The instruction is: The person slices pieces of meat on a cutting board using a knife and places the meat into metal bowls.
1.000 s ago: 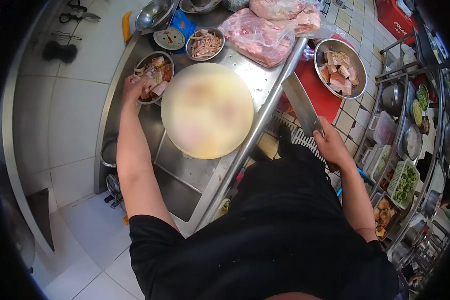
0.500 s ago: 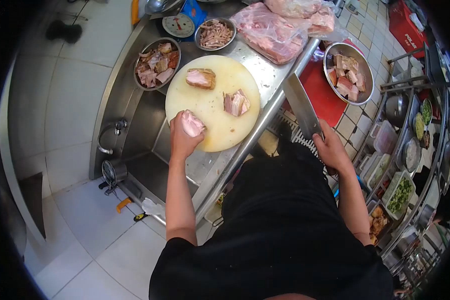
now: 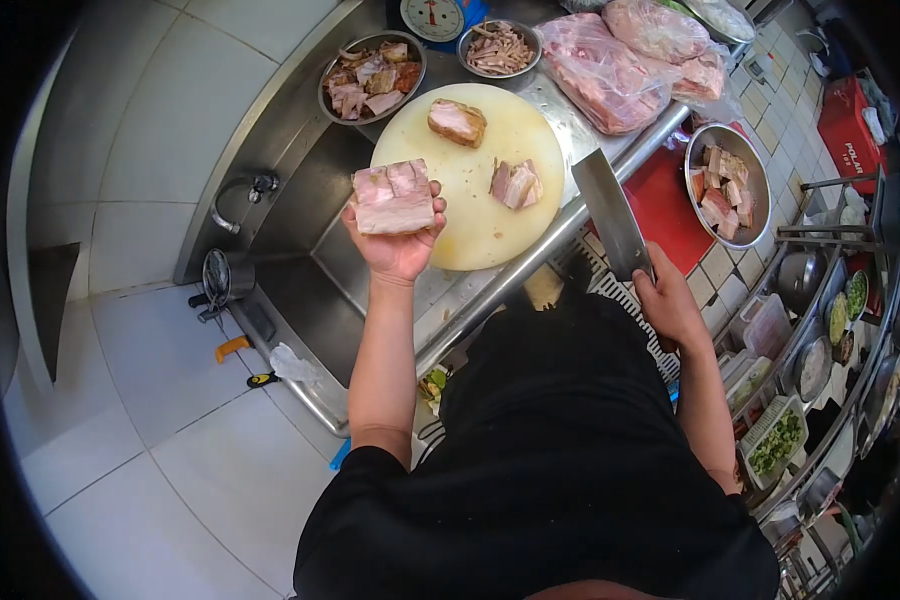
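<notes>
Steel worktop (image 3: 578, 143), upper centre. Left of centre: meat slab (image 3: 394, 200) on left hand (image 3: 403, 256), fingers curled round its sides, presumably for support. Right of centre: cleaver (image 3: 608, 212) in right hand (image 3: 668, 302), fingers wrapped around it, apparently angled aside.

The left forearm (image 3: 385, 350) reaches straight toward the far side, bare, its wrist turned so the left hand (image 3: 406, 257) faces palm up, fingers curling upward on the right. The right forearm (image 3: 706, 410) angles far and slightly left; the right hand (image 3: 668, 300), a little nearer, is closed in a grip, thumb foremost.
</notes>
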Motion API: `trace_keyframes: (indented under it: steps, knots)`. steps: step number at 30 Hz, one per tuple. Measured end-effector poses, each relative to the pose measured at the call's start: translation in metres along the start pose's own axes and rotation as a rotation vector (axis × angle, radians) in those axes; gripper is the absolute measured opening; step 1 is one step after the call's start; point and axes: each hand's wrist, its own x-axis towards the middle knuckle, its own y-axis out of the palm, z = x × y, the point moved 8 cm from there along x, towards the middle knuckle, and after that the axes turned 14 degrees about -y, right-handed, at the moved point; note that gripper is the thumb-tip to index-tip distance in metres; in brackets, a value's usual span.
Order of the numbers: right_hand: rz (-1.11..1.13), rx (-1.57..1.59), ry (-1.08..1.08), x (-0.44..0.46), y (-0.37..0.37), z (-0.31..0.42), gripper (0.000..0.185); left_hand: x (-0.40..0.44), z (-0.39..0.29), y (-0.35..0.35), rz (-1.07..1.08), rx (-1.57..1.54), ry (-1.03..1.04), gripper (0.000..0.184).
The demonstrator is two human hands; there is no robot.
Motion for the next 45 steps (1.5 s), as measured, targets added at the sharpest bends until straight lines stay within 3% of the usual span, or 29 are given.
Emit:
trace_keyframes:
  steps: [4, 7, 9, 10, 13, 14, 16, 19, 22, 23, 27, 34, 37, 39, 40, 42, 45]
  knots:
    - [0.017, 0.021, 0.085, -0.006, 0.002, -0.005, 0.035, -0.006, 0.001, 0.020, -0.070, 0.098, 0.022, 0.109]
    - [-0.009, 0.030, 0.078, -0.010, 0.001, -0.003, 0.034, -0.008, -0.002, 0.046, -0.097, 0.351, 0.005, 0.105]
    - [-0.001, -0.033, 0.047, -0.010, -0.002, 0.002, 0.034, -0.009, -0.013, 0.056, -0.223, 0.803, 0.142, 0.097]
    - [-0.008, -0.036, 0.052, -0.010, -0.004, 0.004, 0.034, -0.008, -0.013, 0.065, -0.216, 0.802, 0.135, 0.097]
    - [0.017, -0.017, 0.149, -0.012, -0.003, 0.000, 0.040, -0.016, -0.022, 0.100, -0.476, 1.716, 0.401, 0.100]
    - [0.020, -0.029, 0.171, -0.011, -0.001, -0.003, 0.039, -0.014, -0.018, 0.100, -0.469, 1.715, 0.398, 0.100]
    - [0.015, -0.043, 0.198, -0.014, 0.000, -0.006, 0.038, -0.019, -0.008, 0.116, -0.538, 2.017, 0.725, 0.098]
    - [-0.006, -0.063, 0.087, -0.012, 0.001, 0.000, 0.037, -0.016, -0.002, 0.074, -0.543, 1.767, 0.642, 0.098]
    - [0.013, -0.065, 0.106, -0.013, 0.003, -0.001, 0.038, -0.005, 0.016, 0.032, -0.479, 1.770, 0.491, 0.097]
    - [0.032, -0.059, 0.147, -0.012, 0.005, 0.001, 0.039, -0.001, 0.023, 0.020, -0.468, 1.891, 0.360, 0.105]
    - [0.058, -0.064, 0.207, -0.011, 0.006, 0.009, 0.040, -0.017, 0.023, -0.010, -0.476, 1.918, 0.170, 0.126]
    - [0.061, -0.086, 0.097, -0.003, 0.013, 0.008, 0.041, -0.019, 0.029, -0.019, -0.513, 1.907, 0.121, 0.121]
    - [0.073, -0.102, 0.029, 0.004, 0.018, 0.014, 0.042, 0.000, 0.034, -0.035, -0.539, 1.908, 0.034, 0.111]
    - [0.140, -0.087, 0.070, 0.008, 0.022, 0.021, 0.042, 0.010, 0.026, -0.035, -0.508, 1.709, 0.103, 0.085]
    - [0.143, -0.089, 0.069, 0.008, 0.022, 0.022, 0.042, 0.017, 0.020, -0.034, -0.510, 1.706, 0.105, 0.085]
    - [0.120, -0.088, 0.007, 0.011, 0.022, 0.029, 0.042, 0.016, 0.028, -0.073, -0.691, 0.829, -0.386, 0.070]
    - [0.099, -0.133, -0.026, 0.010, 0.025, 0.019, 0.043, 0.007, 0.030, -0.067, -0.696, 0.663, -0.465, 0.076]
